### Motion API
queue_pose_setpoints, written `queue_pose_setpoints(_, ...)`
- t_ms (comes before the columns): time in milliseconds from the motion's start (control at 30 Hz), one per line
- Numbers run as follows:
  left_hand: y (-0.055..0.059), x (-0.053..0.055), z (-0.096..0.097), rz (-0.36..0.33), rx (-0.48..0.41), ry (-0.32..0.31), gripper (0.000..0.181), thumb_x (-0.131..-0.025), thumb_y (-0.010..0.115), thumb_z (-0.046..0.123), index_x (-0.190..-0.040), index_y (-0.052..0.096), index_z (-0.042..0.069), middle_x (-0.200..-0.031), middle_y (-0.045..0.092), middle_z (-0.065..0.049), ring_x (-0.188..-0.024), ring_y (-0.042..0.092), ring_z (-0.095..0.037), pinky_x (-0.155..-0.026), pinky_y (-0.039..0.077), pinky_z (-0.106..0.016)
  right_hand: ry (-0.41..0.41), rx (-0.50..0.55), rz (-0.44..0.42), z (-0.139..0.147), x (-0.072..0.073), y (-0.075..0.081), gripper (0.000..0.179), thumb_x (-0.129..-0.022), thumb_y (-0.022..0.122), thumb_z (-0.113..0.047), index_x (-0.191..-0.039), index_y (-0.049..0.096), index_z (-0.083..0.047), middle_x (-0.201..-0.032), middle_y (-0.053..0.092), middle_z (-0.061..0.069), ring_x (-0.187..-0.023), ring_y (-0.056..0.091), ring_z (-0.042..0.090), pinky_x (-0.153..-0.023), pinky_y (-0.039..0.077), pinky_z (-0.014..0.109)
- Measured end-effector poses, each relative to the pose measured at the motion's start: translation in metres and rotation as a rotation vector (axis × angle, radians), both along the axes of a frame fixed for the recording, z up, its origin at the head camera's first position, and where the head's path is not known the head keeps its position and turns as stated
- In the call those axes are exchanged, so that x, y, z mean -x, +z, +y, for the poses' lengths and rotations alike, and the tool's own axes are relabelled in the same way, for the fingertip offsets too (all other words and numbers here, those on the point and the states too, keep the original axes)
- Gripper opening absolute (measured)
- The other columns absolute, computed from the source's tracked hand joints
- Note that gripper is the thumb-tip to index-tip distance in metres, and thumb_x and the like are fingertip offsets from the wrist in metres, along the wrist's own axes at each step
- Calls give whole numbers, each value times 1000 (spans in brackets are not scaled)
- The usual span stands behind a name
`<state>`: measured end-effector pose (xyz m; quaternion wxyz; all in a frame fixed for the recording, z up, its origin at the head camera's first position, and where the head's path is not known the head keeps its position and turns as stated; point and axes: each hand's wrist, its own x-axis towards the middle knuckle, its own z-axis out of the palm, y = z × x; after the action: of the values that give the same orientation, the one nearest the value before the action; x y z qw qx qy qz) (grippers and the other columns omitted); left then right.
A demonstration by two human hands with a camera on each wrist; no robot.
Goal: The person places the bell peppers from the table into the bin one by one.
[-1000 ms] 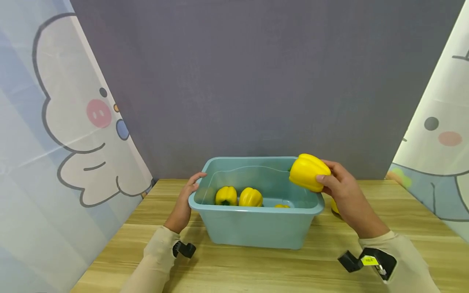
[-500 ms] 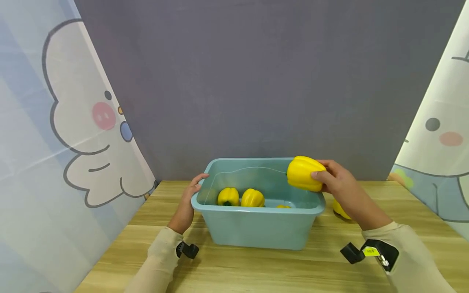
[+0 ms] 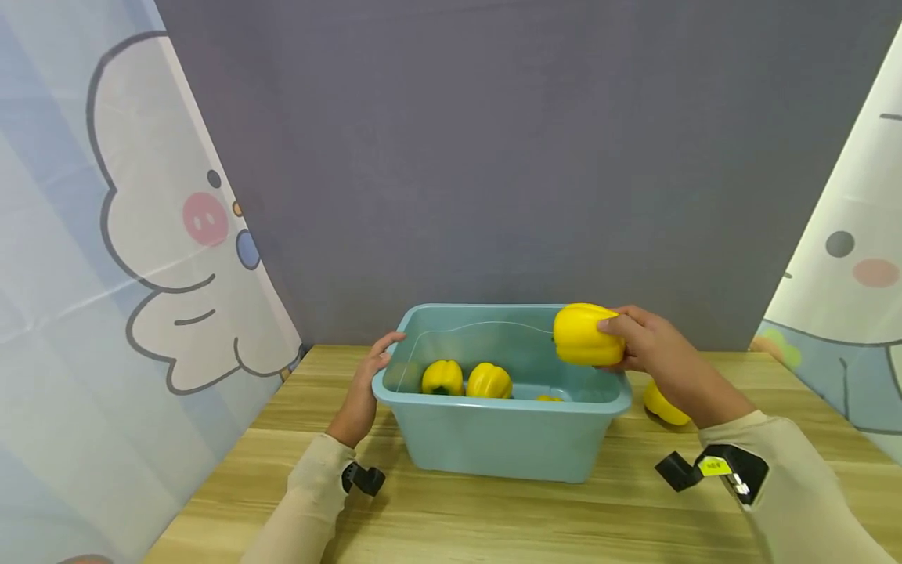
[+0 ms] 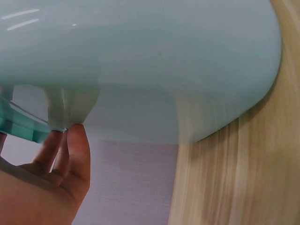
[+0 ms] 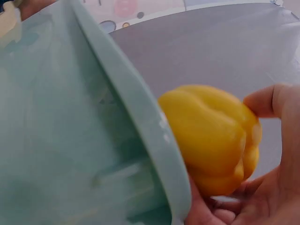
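Note:
A light blue-green plastic storage bin [image 3: 500, 439] stands upright on the table. My left hand [image 3: 366, 392] holds it at its left rim, and in the left wrist view bent fingers [image 4: 77, 154] meet the outer wall. Over the bin's right rim, my right hand [image 3: 648, 345] grips a yellow bell pepper [image 3: 586, 335], thumb on one side and fingers beneath. The right wrist view shows this bell pepper [image 5: 211, 136] just beyond the bin's edge [image 5: 136, 98]. Inside the bin lie a yellow bell pepper [image 3: 442, 377], another bell pepper [image 3: 489, 381] and a mostly hidden yellow piece [image 3: 550, 398].
Another yellow bell pepper [image 3: 665, 406] lies on the wooden table [image 3: 458, 521] right of the bin, partly behind the right forearm. A grey backdrop [image 3: 507, 157] rises behind the table. Patterned curtains hang on the left [image 3: 56, 352] and right [image 3: 838, 313].
My right hand has brought the held bell pepper slightly left, over the bin's right end, and turned it a little. The left hand stays on the rim. The view has shifted slightly.

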<state>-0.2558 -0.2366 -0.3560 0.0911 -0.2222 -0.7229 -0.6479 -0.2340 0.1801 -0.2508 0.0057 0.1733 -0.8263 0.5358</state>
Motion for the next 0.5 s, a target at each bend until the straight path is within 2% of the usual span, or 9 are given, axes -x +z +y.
queue_pose_setpoints(233,1,0,-1,-1,3,2,54,-106,32,40,-153,35,12,-156,30,-10,-130,39,-38,-99,39,-43,-39,-9,-73,-8,3,6,64,-103,47,-44,-135,42,10,-124,49,26,-91,63,28,-79,56,31)
queue_pose_setpoints(500,1,-1,1,-3,-2,11,52,-106,33,40,-152,37,16,-155,32,-9,-130,40,-36,-98,40,-40,-8,-14,-127,-5,10,9,67,-102,47,-47,-140,41,8,-120,56,25,-86,69,29,-76,57,34)
